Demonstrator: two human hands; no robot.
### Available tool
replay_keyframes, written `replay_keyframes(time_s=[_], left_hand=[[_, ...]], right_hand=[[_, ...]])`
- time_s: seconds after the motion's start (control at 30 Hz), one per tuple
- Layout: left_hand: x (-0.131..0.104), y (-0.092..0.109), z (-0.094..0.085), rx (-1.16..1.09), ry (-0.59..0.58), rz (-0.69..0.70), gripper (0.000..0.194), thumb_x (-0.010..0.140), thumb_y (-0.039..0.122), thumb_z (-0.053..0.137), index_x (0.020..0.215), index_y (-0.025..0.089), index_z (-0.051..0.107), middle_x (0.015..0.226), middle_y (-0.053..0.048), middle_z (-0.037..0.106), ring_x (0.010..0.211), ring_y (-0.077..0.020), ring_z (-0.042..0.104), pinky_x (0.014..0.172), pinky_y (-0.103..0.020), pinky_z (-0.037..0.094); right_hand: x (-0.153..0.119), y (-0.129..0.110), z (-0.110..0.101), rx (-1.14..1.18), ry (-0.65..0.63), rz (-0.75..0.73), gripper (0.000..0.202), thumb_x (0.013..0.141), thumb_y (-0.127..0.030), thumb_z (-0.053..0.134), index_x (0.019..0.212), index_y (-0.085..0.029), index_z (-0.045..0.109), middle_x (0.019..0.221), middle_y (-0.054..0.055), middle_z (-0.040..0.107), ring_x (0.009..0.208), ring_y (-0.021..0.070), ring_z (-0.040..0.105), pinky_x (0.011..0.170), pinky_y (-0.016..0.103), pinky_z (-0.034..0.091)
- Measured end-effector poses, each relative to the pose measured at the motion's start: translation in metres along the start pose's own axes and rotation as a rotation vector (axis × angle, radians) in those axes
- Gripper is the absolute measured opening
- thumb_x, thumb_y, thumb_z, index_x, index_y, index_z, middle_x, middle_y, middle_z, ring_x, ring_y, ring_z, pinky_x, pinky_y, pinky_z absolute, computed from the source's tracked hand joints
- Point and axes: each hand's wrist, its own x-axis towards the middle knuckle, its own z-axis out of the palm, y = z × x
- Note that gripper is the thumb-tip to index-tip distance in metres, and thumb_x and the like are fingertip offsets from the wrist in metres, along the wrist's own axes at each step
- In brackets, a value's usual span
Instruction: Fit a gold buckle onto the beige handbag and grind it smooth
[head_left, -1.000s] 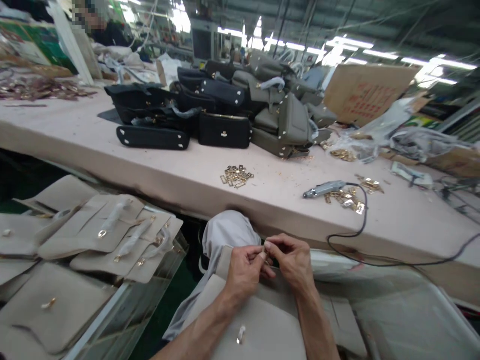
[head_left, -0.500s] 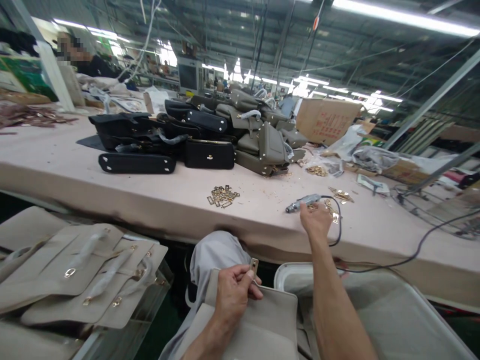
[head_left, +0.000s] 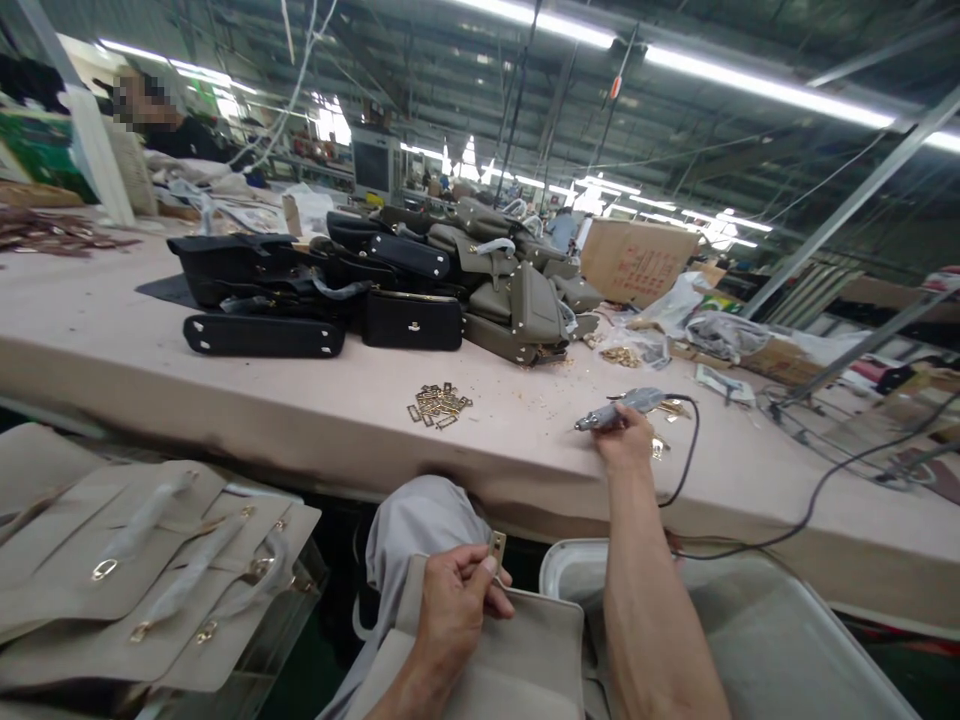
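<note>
My left hand is closed, pinching a small gold metal plate at the top edge of a beige bag piece on my lap. Over the table, my right hand is wrapped round a grey electric screwdriver, its tip pointing left and its cord trailing right. Small gold plates lie beside and behind that hand. A pile of small metal frames rests nearer the middle of the table.
Black bags and olive bags are heaped on the table. Beige bags lie at lower left. A white-rimmed bin stands at lower right. A cardboard box is behind; a person is at far left.
My right hand has closed round the screwdriver and lifted it a little off the table. My left hand keeps its pinch on the plate. The whole view has shifted slightly.
</note>
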Motion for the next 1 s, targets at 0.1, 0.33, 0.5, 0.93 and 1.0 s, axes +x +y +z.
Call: replay_keyframes(time_s=[0.1,0.33,0.5,0.93,1.0], left_hand=[[-0.001,0.003,0.002,0.003,-0.014,-0.007,0.041,0.079,0.051,0.076,0.075,0.010,0.075,0.053,-0.009,0.070,0.040,-0.0165,0.062,0.047,-0.023,0.049],[0.000,0.006,0.004,-0.021,-0.006,-0.001,0.045,0.076,0.055,0.078,0.074,0.010,0.075,0.054,-0.009,0.069,0.039,-0.0154,0.061,0.045,-0.022,0.048],[0.003,0.005,0.002,-0.009,-0.007,-0.008,0.047,0.074,0.057,0.080,0.074,0.011,0.074,0.066,-0.012,0.074,0.041,-0.0156,0.063,0.045,-0.023,0.049],[0.009,-0.003,-0.002,0.004,0.001,-0.016,0.044,0.080,0.055,0.078,0.082,0.011,0.076,0.074,-0.012,0.077,0.042,-0.0155,0.065,0.045,-0.022,0.049],[0.010,-0.005,-0.001,0.006,0.001,-0.018,0.043,0.081,0.055,0.078,0.081,0.012,0.076,0.073,-0.011,0.076,0.042,-0.0153,0.065,0.045,-0.021,0.049]], right_hand=[[-0.001,-0.001,-0.004,0.121,-0.022,0.084,0.019,0.068,-0.018,0.060,0.081,-0.021,0.047,0.068,-0.004,0.055,0.059,0.0119,0.059,0.057,0.026,0.056],[0.001,0.005,0.001,0.300,-0.046,0.107,0.022,0.076,-0.017,0.065,0.091,-0.021,0.049,0.086,-0.002,0.064,0.065,0.0084,0.062,0.067,0.026,0.060],[0.014,0.005,0.016,0.358,0.023,0.028,0.022,0.078,-0.014,0.066,0.088,-0.020,0.047,0.076,-0.009,0.058,0.048,0.0021,0.045,0.057,0.018,0.052],[0.044,0.016,0.023,0.394,0.157,-0.048,0.016,0.079,-0.011,0.057,0.080,-0.019,0.044,0.069,-0.010,0.050,0.046,0.0020,0.042,0.053,0.017,0.048],[0.046,0.018,0.021,0.378,0.180,-0.048,0.016,0.078,-0.010,0.056,0.079,-0.019,0.043,0.069,-0.010,0.049,0.045,0.0016,0.042,0.053,0.017,0.048]])
